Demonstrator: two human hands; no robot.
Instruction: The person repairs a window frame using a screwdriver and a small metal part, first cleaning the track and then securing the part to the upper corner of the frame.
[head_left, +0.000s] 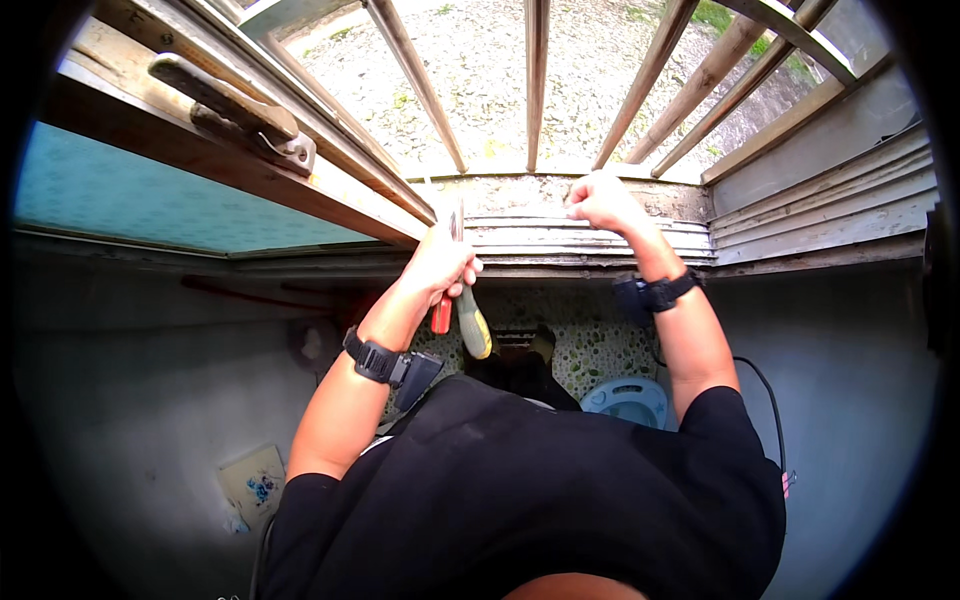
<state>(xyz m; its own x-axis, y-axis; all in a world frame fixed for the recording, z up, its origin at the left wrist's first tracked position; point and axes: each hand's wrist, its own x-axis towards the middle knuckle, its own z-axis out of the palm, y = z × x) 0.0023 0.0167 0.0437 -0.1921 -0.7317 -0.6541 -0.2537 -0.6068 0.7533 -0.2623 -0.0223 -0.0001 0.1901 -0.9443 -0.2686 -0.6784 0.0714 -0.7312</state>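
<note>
My left hand [436, 264] is closed around two hand tools beside the end of the wooden-edged window sash. One is a screwdriver [473, 322] with a thick grey and yellow handle hanging below my fingers. The other shows a shorter red handle [441, 315]; its kind is unclear. Narrow metal shafts stick up above the hand. Over the worn window sill [660, 200], my right hand [606, 204] is curled with its fingers together. Whatever they may pinch is hidden. Beneath both hands run the pale metal sliding tracks [590, 237].
Metal bars [537, 90] stand beyond the sill, with stony ground outside. A sash with a metal latch [235, 112] and blue pane [150, 195] fills the left. Below are a light-blue plastic item [628, 400], a pebble-patterned floor [590, 345] and a black cable [772, 400] at right.
</note>
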